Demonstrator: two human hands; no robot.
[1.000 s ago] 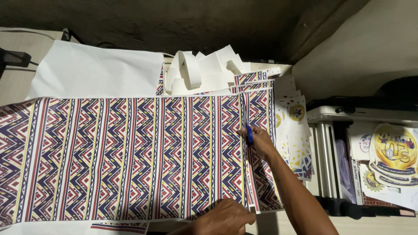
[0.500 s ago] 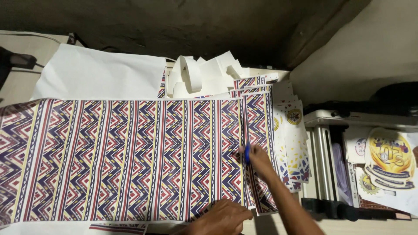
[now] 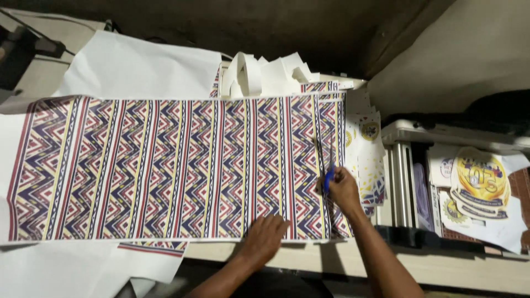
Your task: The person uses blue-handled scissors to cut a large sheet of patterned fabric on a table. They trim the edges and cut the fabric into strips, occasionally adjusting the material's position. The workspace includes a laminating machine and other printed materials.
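A wide printed sheet [image 3: 160,165] with zigzag stripes in navy, red and yellow lies flat across the table. My right hand [image 3: 343,190] grips a small blue-handled cutter [image 3: 329,179] whose tip rests on a dark line near the sheet's right edge. A narrow strip of the pattern [image 3: 338,138] lies right of that line. My left hand [image 3: 266,236] presses flat on the sheet's near edge, fingers together, just left of the cutter.
Plain white paper [image 3: 138,69] and curled white offcuts [image 3: 265,74] lie beyond the sheet. Printed stickers [image 3: 369,149] sit to its right. A grey machine [image 3: 419,182] and round yellow-blue prints [image 3: 479,182] stand at far right. White paper [image 3: 66,267] hangs at the near-left edge.
My right hand has drawn the blue cutter down the line toward me. The left hand stays pressed on the near edge.
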